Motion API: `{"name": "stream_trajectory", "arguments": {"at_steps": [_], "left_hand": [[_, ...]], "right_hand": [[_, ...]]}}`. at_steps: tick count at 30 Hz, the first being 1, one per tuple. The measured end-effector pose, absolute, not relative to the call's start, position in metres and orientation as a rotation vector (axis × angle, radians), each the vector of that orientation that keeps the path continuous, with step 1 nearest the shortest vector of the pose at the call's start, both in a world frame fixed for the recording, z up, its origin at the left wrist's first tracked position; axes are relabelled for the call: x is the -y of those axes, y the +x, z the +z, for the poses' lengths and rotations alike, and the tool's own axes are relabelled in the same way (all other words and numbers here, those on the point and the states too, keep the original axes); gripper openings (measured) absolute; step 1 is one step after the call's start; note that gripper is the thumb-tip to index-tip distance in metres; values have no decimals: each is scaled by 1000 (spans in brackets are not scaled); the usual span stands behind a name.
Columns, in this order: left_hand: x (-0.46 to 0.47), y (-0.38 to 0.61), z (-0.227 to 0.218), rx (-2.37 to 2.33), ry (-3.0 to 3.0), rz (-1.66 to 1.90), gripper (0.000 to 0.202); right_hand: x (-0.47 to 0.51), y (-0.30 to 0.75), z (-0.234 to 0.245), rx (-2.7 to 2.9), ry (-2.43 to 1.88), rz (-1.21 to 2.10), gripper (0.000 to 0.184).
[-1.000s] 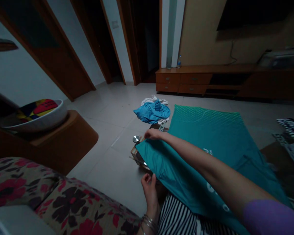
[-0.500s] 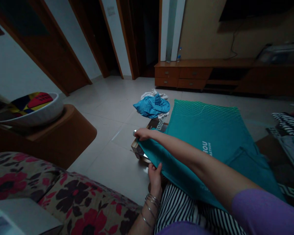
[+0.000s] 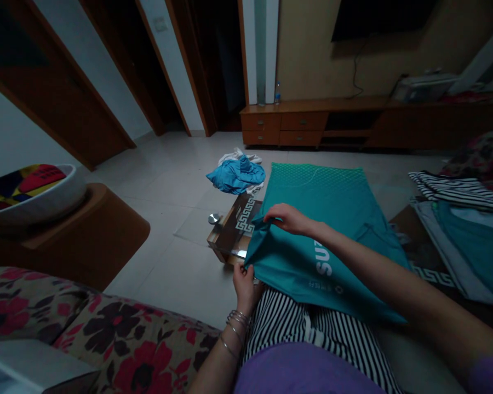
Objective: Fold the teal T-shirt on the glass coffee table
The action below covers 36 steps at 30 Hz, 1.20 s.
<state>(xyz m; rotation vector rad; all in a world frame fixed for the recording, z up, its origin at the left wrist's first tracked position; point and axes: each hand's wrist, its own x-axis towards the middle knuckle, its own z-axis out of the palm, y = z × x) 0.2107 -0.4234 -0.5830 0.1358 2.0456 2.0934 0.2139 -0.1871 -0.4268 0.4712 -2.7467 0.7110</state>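
A teal T-shirt (image 3: 304, 202) with white lettering lies spread over the glass coffee table (image 3: 197, 224), its near edge over my striped lap. My left hand (image 3: 243, 284), bangles on its wrist, is closed on the shirt's near left corner. Further up the left side, my right hand (image 3: 290, 219) pinches a raised fold of the same shirt between thumb and fingers. Creases run through the cloth between both hands. A round metal table fitting (image 3: 214, 219) shows left of the shirt.
Blue and white crumpled clothes (image 3: 238, 172) lie at the table's far end. To the right are a stack of teal and grey clothes (image 3: 472, 246) and striped clothing (image 3: 456, 189). A floral sofa (image 3: 127, 334) and a white basin (image 3: 45, 194) stand on the left.
My right hand has moved right, away from the round fitting, drawing the shirt's left part inward. More lettering shows. My left hand still grips the near edge. The view has shifted right.
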Motion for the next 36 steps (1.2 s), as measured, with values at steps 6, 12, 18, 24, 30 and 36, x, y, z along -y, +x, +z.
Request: {"name": "stream_trajectory", "arguments": {"at_steps": [6, 12, 18, 24, 30, 36], "left_hand": [[430, 213, -583, -2156, 262, 2060, 13], [435, 210, -592, -2145, 296, 2053, 12], [436, 208, -590, -2098, 316, 2055, 9], [435, 210, -585, -2095, 258, 2080, 13], [443, 206, -575, -2393, 389, 1929, 6], [373, 151, -515, -2687, 1271, 1447, 33]], "right_hand": [[173, 307, -477, 2767, 194, 629, 23], [181, 351, -526, 2888, 16, 636, 29], [186, 319, -521, 2841, -356, 573, 29], [209, 249, -516, 2792, -566, 369, 42], [170, 230, -528, 2641, -1167, 552, 47], [123, 247, -538, 2609, -1180, 493, 38]]}}
